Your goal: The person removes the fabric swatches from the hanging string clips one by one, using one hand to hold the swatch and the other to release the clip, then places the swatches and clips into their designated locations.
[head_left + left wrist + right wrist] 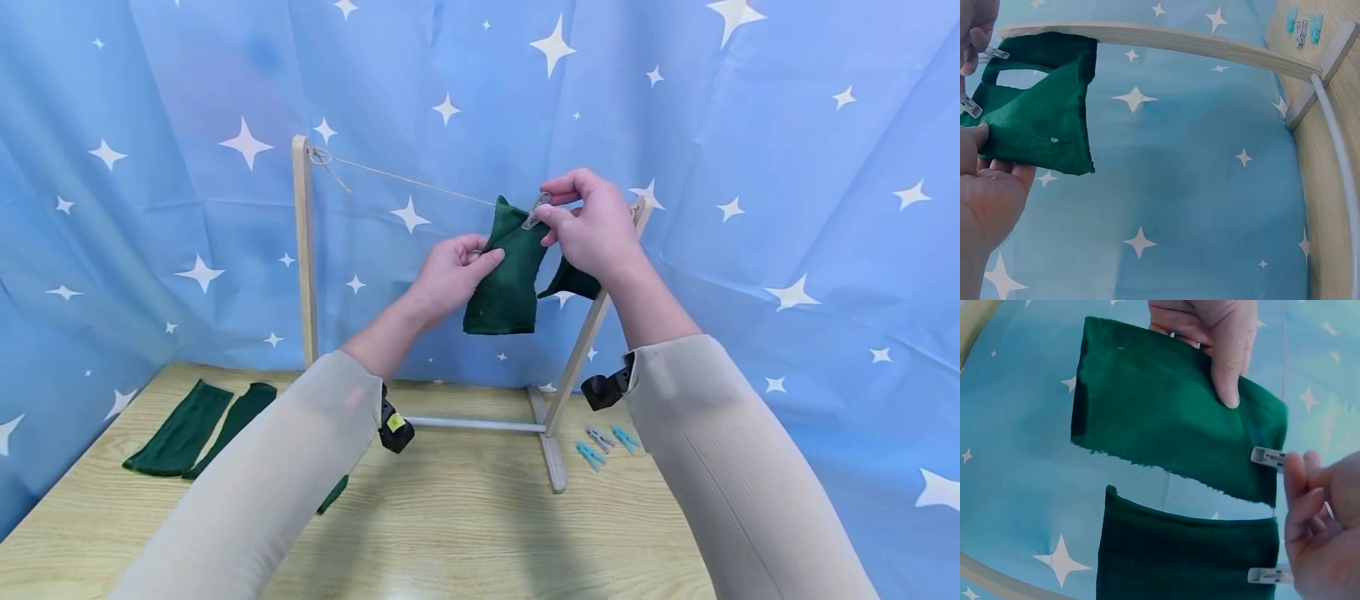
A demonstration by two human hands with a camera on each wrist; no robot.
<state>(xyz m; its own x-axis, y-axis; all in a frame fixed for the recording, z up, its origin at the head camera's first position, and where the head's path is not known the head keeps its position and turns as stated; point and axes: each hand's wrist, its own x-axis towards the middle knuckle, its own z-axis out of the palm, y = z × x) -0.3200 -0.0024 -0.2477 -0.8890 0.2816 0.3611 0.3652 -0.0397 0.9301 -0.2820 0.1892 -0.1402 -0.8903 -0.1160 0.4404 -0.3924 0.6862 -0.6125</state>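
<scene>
cloth [506,287] in dark green hangs at the cord [420,181], toward the cord's right end, with the two hands a little apart around it. the left hand [453,279] pinches its side edge, thumb in front and fingers behind; the right hand [596,217] has thumb and fingertips on a clear clothespin [536,211] at the cloth's upper edge. whether that pin bites the cord as well as the fabric i can't say for certain, since the fingers crowd the spot.

the piece looks light and limp, with a soft, faintly shiny nap. i'd expect it to weigh next to nothing, to survive any squeeze, and to flop wherever it isn't supported. it probably grips well against skin rather than sliding. one long edge is ragged in the right wrist view and might shed threads if tugged, so the flat body near the top seems the better hold, thumb against fingers, close to the cord. the pin is the stiff part: small, likely smooth, apt to twist, and best squeezed at its tail end.

a second green piece [579,279] hangs farther right; more green strips [180,429] and blue clothespins [591,456] lie on the tabletop [442,533].
</scene>
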